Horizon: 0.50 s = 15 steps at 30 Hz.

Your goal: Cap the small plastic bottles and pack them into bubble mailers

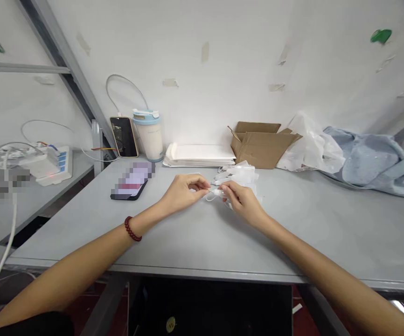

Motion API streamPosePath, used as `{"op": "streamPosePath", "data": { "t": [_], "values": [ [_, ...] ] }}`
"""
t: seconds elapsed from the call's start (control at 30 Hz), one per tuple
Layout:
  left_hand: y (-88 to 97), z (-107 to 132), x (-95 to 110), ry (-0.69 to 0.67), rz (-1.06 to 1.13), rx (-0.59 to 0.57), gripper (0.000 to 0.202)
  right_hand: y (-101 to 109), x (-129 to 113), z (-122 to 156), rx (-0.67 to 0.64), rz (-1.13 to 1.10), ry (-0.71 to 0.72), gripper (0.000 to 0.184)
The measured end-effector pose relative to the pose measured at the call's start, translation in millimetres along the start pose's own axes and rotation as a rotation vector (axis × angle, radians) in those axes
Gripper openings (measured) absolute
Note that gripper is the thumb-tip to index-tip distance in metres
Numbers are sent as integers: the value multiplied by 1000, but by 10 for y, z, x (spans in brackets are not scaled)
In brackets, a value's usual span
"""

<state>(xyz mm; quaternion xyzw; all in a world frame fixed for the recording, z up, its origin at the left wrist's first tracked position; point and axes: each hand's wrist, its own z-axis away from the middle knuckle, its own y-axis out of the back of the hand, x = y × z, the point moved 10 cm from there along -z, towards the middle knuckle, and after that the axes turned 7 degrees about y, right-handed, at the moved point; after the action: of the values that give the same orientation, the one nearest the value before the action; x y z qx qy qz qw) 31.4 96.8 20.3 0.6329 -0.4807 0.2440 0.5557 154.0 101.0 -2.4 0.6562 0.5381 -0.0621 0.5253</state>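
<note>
Both of my hands meet over the middle of the grey table point(195, 233). My left hand point(184, 190), with a red bead bracelet on its wrist, is closed in a pinch on a thin white cable point(212, 195). My right hand point(242, 201) is closed on the same cable's small white plug end, fingertips almost touching the left ones. Just behind the hands lies a heap of white cables in clear bags point(239, 175).
A phone point(132, 185) lies left of my hands; another phone point(124, 136) leans on the wall beside a white-and-blue jug point(149, 135). White flat packs point(200, 155), an open cardboard box point(261, 143), a plastic bag point(310, 144) and blue cloth point(380, 163) line the back. A power strip point(50, 163) sits far left.
</note>
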Motion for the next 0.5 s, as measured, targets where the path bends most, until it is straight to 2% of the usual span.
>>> {"op": "streamPosePath", "data": {
  "t": [0.23, 0.5],
  "values": [
    [-43, -12, -45, 24, 39, -44, 6, -58, -18, 29, -4, 29, 33, 25],
    [-251, 27, -155, 68, 16, -160, 10, -113, 100, 30, -36, 105, -21, 25]
  ]
}}
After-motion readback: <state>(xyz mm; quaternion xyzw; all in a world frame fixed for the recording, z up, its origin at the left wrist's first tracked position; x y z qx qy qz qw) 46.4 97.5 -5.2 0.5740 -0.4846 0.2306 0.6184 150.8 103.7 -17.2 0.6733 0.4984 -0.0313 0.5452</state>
